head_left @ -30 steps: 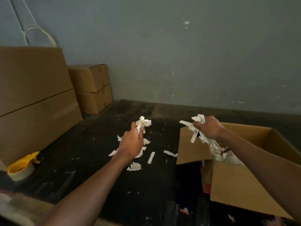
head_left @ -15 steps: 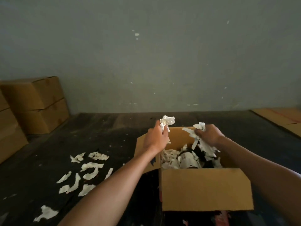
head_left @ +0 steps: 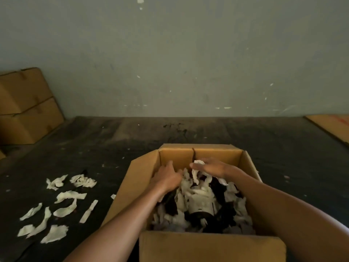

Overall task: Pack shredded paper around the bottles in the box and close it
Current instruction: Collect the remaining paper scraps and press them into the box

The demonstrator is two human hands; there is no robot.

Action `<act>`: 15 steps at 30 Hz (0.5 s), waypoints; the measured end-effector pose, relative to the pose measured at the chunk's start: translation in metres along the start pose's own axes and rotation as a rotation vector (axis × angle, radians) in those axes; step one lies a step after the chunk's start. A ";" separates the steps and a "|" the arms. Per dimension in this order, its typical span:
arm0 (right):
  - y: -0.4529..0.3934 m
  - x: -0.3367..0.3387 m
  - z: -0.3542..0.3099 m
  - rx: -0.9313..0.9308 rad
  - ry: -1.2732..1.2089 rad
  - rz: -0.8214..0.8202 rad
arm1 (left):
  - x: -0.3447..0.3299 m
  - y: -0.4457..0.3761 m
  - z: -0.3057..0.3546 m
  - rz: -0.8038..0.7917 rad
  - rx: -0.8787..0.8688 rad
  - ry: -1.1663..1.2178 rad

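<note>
1. Box (head_left: 140, 186): sitting open on the dark floor (head_left: 113, 148), flaps out.
2. Bottles (head_left: 201, 204): lying inside, paper (head_left: 236, 207) packed around them (one pale label showing).
3. Left hand (head_left: 167, 176): reaching into the paper, fingers hidden; grip cannot be told.
4. Right hand (head_left: 213, 167): pinching a paper strip.
5. Scraps (head_left: 62, 201): lying left of the box.

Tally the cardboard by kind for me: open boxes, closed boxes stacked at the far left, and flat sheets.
open box: 1
closed boxes, stacked by the wall: 2, the upper closed box and the lower closed box
flat cardboard sheet: 1
Total: 4
</note>
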State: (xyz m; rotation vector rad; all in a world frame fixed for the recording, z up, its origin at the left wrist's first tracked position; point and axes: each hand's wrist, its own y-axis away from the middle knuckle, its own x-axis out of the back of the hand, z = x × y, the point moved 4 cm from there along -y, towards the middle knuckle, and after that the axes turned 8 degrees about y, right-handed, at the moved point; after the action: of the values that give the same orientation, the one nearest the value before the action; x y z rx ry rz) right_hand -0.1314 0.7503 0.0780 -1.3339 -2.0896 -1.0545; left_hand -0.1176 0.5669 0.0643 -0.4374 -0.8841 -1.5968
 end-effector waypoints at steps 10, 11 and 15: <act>-0.026 -0.047 0.064 -0.154 0.460 0.045 | -0.073 -0.043 -0.012 -0.240 -0.059 -0.414; -0.031 -0.059 0.070 -0.149 0.442 0.016 | -0.080 -0.045 -0.018 -0.257 -0.051 -0.438; -0.076 -0.100 0.120 -0.238 0.276 0.008 | -0.098 -0.050 -0.033 -0.250 -0.048 -0.483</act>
State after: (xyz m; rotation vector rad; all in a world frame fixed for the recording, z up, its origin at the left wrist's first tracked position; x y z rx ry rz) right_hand -0.1525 0.7708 -0.0931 -1.2194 -1.7982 -1.4317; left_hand -0.1365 0.6082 -0.0416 -0.7923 -1.3063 -1.7739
